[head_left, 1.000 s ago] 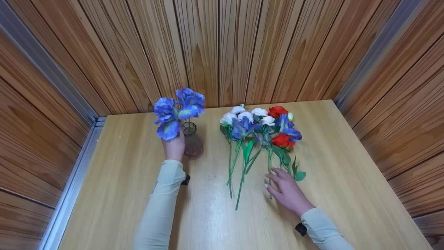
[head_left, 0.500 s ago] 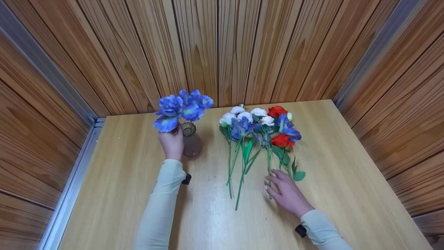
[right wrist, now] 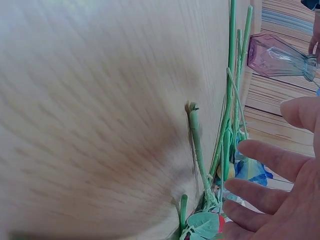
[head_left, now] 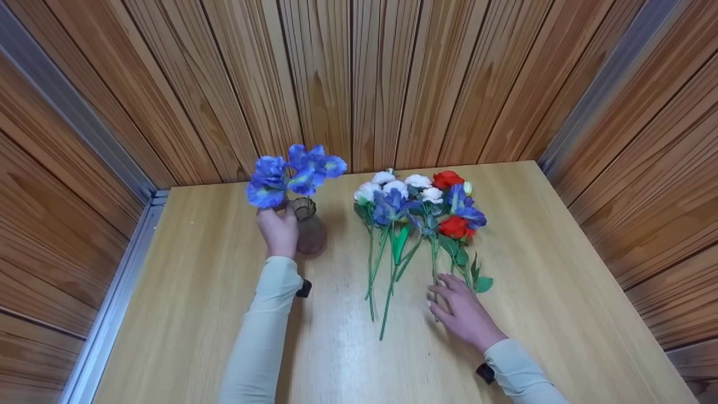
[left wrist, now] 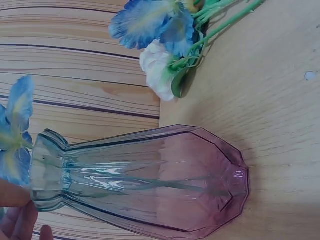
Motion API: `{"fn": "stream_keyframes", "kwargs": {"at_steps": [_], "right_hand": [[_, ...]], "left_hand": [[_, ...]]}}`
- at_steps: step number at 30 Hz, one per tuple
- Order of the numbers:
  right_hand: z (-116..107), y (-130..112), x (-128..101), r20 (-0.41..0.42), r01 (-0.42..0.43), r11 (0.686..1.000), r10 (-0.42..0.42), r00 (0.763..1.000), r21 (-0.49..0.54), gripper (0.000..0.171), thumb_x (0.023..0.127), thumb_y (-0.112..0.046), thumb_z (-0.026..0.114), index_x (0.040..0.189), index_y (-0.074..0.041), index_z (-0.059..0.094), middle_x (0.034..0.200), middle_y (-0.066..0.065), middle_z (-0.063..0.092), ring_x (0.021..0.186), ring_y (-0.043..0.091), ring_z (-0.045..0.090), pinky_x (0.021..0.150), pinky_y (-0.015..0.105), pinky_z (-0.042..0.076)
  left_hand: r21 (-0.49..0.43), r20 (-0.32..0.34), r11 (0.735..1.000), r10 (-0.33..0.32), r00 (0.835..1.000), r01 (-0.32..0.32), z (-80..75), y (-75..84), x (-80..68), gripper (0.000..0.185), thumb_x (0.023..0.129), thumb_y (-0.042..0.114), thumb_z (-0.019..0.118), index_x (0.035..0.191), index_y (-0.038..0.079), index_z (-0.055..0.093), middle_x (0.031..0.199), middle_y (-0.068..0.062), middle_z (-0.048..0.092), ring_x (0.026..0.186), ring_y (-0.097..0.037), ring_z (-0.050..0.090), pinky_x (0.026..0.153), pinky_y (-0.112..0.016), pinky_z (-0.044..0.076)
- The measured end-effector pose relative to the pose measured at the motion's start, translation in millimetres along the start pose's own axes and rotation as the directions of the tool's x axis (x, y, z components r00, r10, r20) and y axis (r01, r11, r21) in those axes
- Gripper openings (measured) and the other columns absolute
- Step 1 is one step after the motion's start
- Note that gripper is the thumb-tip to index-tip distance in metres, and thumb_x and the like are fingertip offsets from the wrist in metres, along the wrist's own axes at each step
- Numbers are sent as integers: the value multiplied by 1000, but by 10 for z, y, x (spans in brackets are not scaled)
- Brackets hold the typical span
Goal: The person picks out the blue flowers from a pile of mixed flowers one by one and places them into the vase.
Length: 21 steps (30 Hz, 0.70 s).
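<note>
My left hand [head_left: 277, 230] is at the mouth of a faceted glass vase [left wrist: 150, 180], clear above and pinkish at its base, standing upright. Two blue irises are here, their blooms above the rim and green stems crossing inside the glass. Thumb and fingers pinch the left iris [head_left: 266, 182] just under its bloom; the grip itself is partly hidden by petals. The other iris [head_left: 314, 168] leans right over the vase. My right hand [head_left: 463, 311] hovers with spread, relaxed fingers over a green stem [right wrist: 197, 145] of the flowers on the table, holding nothing.
Several artificial flowers lie right of the vase, stems toward me: white blooms [head_left: 384, 185], blue irises [head_left: 390, 207] and red roses [head_left: 455, 227]. Wood-panelled walls [head_left: 370, 84] enclose the table [head_left: 185, 292] at the back and sides.
My left hand has drawn slightly down and left at the vase mouth, and the iris blooms have shifted, the right one leaning further right. The right hand has stayed in place.
</note>
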State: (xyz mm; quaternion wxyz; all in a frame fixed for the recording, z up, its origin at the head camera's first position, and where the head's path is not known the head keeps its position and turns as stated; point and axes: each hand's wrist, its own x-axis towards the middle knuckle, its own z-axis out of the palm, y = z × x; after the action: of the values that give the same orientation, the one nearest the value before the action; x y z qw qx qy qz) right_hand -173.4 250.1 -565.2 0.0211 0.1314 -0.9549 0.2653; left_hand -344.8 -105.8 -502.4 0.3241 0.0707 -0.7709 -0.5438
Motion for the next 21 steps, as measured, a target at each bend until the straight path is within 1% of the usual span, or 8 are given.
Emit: {"fn": "stream_keyframes", "kwargs": {"at_steps": [4,7,12,18,21], "right_hand": [[0,2,1,-9,0,1000,0,1000,1,37,90,-26,67,121,-6,65,140,19,45,131,38,37,105,56,32],[-2,-3,1,-8,-4,1000,4,1000,3,38,90,-27,67,121,-6,65,140,19,45,131,37,37,105,55,32],[0,-10,-4,6,-11,1000,11,1000,-1,39,91,-29,66,122,-7,65,140,19,45,132,38,35,106,56,30],[-2,-17,0,3,-8,1000,8,1000,19,38,91,-29,66,121,-6,65,139,20,45,132,38,35,106,56,30],[0,-11,2,10,-12,1000,12,1000,14,39,91,-30,65,122,-5,65,140,20,44,132,38,35,106,56,30]], "left_hand": [[2,-12,1000,-18,1000,18,1,-21,-4,17,84,-2,67,99,-7,61,95,-19,65,91,-31,61,85,-38,47],[2,-15,1000,-14,1000,14,4,-37,-4,17,85,0,67,100,-6,62,97,-19,65,94,-30,61,88,-37,46],[19,-10,1000,5,1000,-5,4,-49,-13,20,84,1,69,102,-6,63,100,-18,66,100,-31,60,91,-37,45],[33,-6,999,13,1000,-12,-5,-63,-19,22,82,3,72,100,-7,64,98,-19,67,98,-33,61,91,-39,46],[34,-9,999,25,1000,-25,-6,-70,-21,21,81,2,72,99,-7,64,98,-19,67,97,-33,61,90,-40,46]]}}
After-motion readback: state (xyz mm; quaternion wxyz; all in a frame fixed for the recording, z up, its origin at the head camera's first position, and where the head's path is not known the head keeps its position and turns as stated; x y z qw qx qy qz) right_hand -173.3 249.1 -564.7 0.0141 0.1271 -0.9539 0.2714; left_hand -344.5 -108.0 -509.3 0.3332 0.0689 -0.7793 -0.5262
